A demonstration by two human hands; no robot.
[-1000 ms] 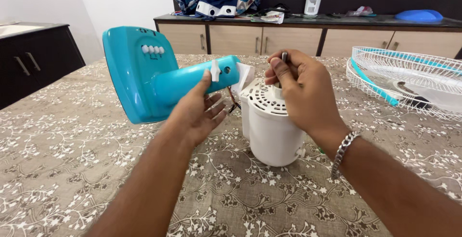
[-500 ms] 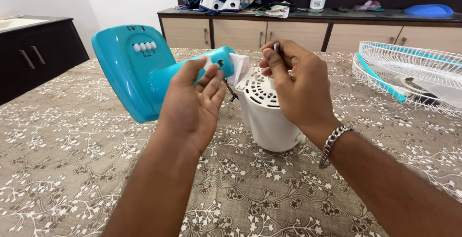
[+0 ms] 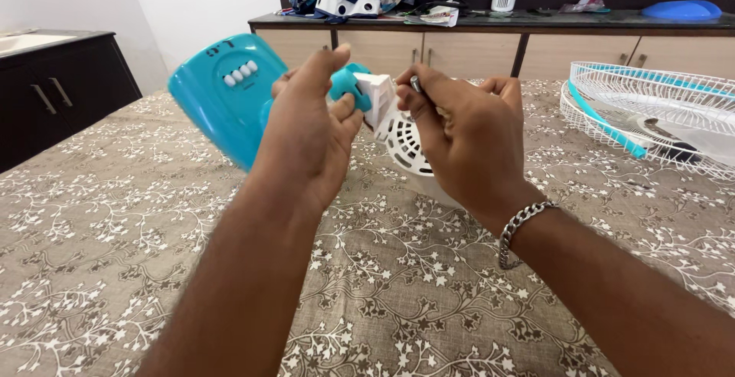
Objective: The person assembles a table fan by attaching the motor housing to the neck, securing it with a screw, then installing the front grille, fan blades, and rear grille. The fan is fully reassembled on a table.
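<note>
Fingers [image 3: 346,109] of the left hand [image 3: 306,136] are curled round the neck of the teal fan stand [image 3: 222,94], gripping it near its top end, so the stand is lifted and tilted with its broad base facing the far left corner of the worktop [image 3: 115,216]. That hold seems meant to steady the white bracket [image 3: 377,95] at the neck's tip, which sits just beside the left fingertips. Right hand [image 3: 459,143] fingers are pinched shut on a thin metal tool [image 3: 416,84], its tip showing above the thumb and touching or nearly touching the bracket; I cannot tell which. White motor housing [image 3: 409,147] hangs just below the bracket, largely hidden behind the right hand, its vented face turned toward the camera. A white wire grille [image 3: 651,113] lies well apart at the right edge of the worktop.
</note>
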